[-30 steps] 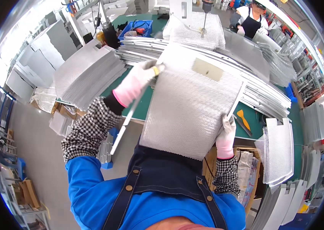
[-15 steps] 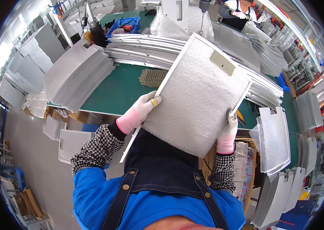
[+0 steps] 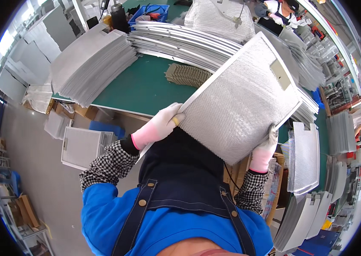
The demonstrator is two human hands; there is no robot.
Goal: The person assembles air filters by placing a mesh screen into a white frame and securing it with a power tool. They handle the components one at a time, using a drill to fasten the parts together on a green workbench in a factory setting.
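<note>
A silvery mesh filter panel [image 3: 240,106] is tilted up in front of me, with a tan rectangular plate [image 3: 280,75] near its upper right corner. White frame strips [image 3: 218,74] run along its edges. My gloved left hand [image 3: 160,124] is closed round the strip on the left side, whose end sticks out below the hand. Gripping the panel's lower right edge is my gloved right hand [image 3: 265,150], thumb over the near side; its other fingers are mostly hidden behind. The bottom corner of the mesh hangs in front of my apron [image 3: 184,170].
On the green table [image 3: 116,89] stand a tall stack of mesh panels [image 3: 93,62], a pile of white frame strips [image 3: 176,42] and a row of small brown pieces [image 3: 187,75]. More mesh sheets [image 3: 306,155] lie at right. A co-worker [image 3: 279,15] stands across the table.
The panel and both my hands have shifted to the right in the picture, and the panel leans further right. My grip stays the same. The whole view has turned slightly.
</note>
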